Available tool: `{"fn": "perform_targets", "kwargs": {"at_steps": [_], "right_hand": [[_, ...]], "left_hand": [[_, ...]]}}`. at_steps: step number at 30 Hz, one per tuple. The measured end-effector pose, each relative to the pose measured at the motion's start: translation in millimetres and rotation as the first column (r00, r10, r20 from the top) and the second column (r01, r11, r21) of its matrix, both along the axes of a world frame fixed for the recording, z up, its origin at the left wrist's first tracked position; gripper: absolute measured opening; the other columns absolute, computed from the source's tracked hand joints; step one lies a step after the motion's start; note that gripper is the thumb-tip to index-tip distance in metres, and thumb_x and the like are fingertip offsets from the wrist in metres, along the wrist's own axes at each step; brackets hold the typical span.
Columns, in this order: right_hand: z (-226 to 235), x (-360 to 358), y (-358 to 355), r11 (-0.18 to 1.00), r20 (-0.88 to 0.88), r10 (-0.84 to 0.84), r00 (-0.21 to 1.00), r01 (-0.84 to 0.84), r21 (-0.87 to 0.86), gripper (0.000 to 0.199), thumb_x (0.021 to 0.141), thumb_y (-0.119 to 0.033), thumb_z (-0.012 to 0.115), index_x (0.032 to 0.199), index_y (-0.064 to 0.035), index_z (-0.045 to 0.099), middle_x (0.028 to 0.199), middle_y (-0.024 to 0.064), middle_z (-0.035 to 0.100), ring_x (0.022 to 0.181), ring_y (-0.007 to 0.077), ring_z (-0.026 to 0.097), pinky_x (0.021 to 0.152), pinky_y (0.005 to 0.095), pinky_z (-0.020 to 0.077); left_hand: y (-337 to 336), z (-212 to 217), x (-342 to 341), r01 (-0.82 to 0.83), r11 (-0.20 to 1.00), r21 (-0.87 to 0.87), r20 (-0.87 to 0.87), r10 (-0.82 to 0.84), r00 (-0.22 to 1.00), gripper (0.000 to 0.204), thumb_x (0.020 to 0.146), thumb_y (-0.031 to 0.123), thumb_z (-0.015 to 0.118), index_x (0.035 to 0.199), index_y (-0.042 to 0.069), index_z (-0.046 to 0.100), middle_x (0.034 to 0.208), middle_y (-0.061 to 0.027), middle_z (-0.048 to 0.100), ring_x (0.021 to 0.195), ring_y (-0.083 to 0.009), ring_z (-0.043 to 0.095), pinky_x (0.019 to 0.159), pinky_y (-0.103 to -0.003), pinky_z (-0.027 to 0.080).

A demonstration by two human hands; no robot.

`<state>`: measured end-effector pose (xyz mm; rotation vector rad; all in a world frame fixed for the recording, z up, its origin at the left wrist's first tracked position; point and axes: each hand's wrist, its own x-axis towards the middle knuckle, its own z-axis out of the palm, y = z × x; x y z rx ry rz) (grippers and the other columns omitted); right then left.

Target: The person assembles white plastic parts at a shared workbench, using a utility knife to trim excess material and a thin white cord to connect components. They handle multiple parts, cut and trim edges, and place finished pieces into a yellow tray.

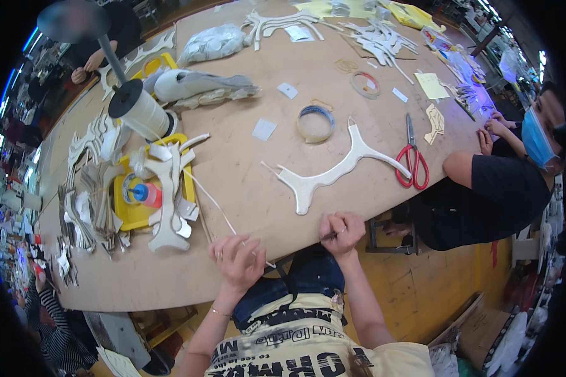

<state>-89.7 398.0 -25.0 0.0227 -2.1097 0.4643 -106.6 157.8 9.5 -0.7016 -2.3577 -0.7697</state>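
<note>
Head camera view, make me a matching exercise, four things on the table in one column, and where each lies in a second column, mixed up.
Things:
1. red-handled scissors
2. large white spool
3. tape ring
4. yellow tray

Places:
A. table middle, just beyond the white curved cutout
B. left side, holding white cutouts and a small bottle
C. right edge of the table, near a seated person
D. far left, beyond the tray, on a pole

Pairs: 1-C, 2-D, 3-A, 4-B
</note>
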Motion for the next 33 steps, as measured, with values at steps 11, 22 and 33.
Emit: {"fn": "perform_targets", "kwargs": {"at_steps": [11,22,33], "right_hand": [[-25,99,-43,0.368,0.252,0.857,0.449,-0.192,-0.91,0.022,0.087,-0.019,0.071,0.074,-0.0027,0.066,0.063,0.0063,0.059,0.053,0.0115,0.055,0.05,0.0283,0.0415],[-59,82,-58,-0.09,-0.094,0.995,-0.017,0.157,-0.984,0.042,0.101,-0.045,0.052,0.107,-0.0059,0.066,0.082,0.0009,0.066,0.068,0.0074,0.05,0.061,0.0242,0.0412],[-84,82,-50,0.056,0.044,0.987,-0.152,0.075,-0.996,0.048,0.098,-0.05,0.053,0.128,-0.0146,0.065,0.086,-0.0028,0.058,0.073,0.0062,0.048,0.062,0.0239,0.0419]], "left_hand": [[15,-58,91,0.102,0.793,0.601,0.596,-0.53,0.604,0.017,0.084,0.011,0.067,0.098,0.004,0.062,0.106,-0.014,0.064,0.098,-0.023,0.061,0.087,-0.035,0.047],[-5,-95,90,-0.285,0.711,0.643,0.73,-0.681,-0.053,0.067,0.104,0.052,0.03,0.138,-0.002,0.051,0.08,0.0007,0.062,0.064,-0.0036,0.045,0.058,-0.02,0.037],[4,-102,106,-0.305,0.687,0.659,0.752,-0.596,0.281,0.029,0.093,0.009,0.065,0.118,-0.005,0.062,0.087,-0.0011,0.063,0.071,-0.0051,0.052,0.063,-0.02,0.041]]}}
